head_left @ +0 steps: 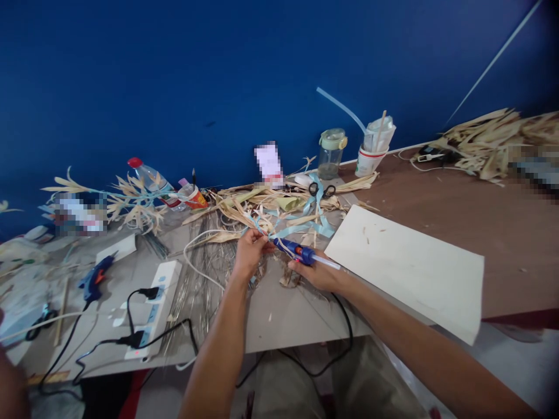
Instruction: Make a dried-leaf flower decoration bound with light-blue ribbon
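Note:
My right hand (318,273) grips a blue glue gun (299,252), its nozzle aimed left and a clear glue stick jutting out behind. My left hand (251,251) is pinched shut on a light blue ribbon (301,227) bound with dried straw strips, right at the gun's nozzle. Both hands hover over the grey tabletop (279,314), just in front of a heap of dried leaves (262,206). The gun's black cord (345,337) hangs off the front edge.
A pale board (410,267) lies right of my hands. A white power strip (152,308) with plugged black cables and a second blue glue gun (96,278) sit at left. Scissors (322,190), a jar (331,153), a cup (370,158) and a bottle (151,179) stand by the blue wall.

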Demonstrator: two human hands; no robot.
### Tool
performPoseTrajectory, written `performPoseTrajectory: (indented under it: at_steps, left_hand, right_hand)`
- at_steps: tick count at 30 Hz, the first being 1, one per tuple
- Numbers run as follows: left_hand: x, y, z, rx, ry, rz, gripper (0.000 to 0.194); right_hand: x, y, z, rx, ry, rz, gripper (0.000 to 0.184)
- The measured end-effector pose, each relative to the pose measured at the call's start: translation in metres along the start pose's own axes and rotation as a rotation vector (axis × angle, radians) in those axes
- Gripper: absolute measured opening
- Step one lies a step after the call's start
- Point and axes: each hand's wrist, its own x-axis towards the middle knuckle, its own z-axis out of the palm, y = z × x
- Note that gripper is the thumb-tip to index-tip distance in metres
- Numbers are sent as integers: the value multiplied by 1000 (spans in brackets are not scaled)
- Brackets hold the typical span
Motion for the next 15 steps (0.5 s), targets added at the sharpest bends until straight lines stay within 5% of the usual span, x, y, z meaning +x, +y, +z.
performPoseTrajectory:
  at_steps: [4, 15]
  left_hand:
    - [0, 1, 0, -7, 13, 4, 24]
    - [0, 0, 0, -29, 9, 8, 24]
  right_hand:
    - [0, -1, -1, -169, 21, -28, 28]
    - [1, -2, -1, -187, -20, -16, 29]
